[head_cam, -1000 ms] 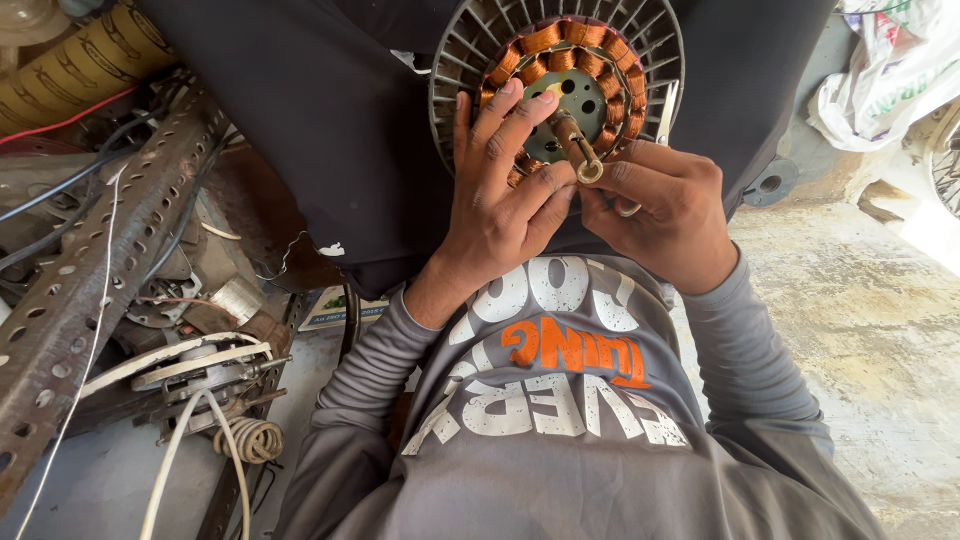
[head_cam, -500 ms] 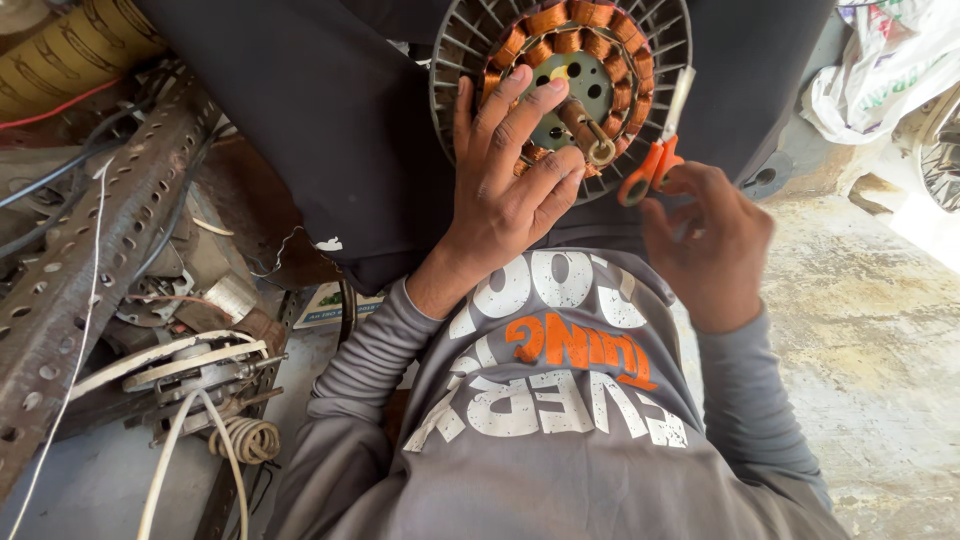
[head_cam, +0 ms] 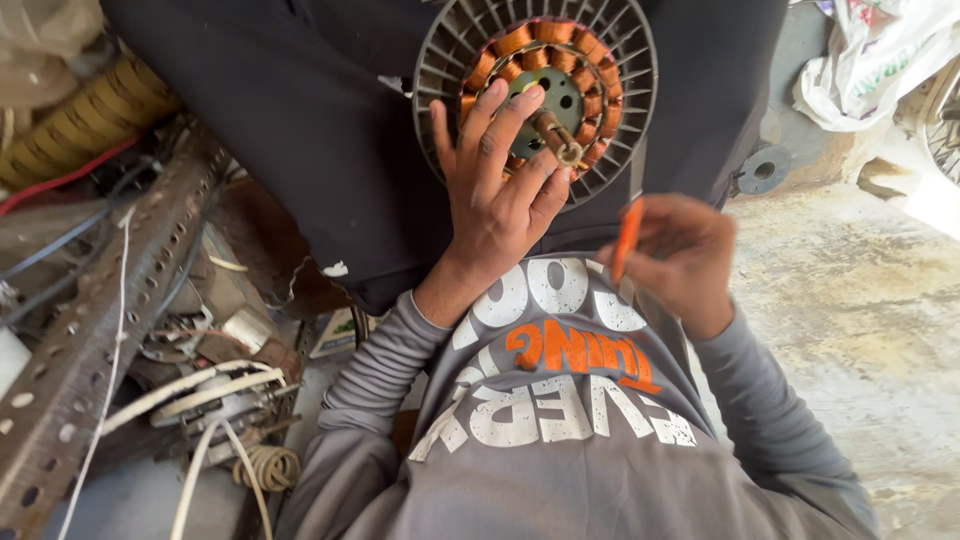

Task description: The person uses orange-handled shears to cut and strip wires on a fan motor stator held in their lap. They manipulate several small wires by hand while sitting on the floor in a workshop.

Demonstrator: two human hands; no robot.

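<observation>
On lap | left hand flat on stator | right hand pinches orange tool

1. The left hand is stretched forward, palm down, with its fingers spread and nearly straight.
2. The left wrist is straight, and the left forearm in a grey long sleeve goes back toward the body.
3. The right hand is raised closer to the chest, fingers curled and pinched together in a closed grip.
4. The right forearm, also in grey sleeve, is bent at the elbow.
5. The two hands are apart, not touching.
</observation>
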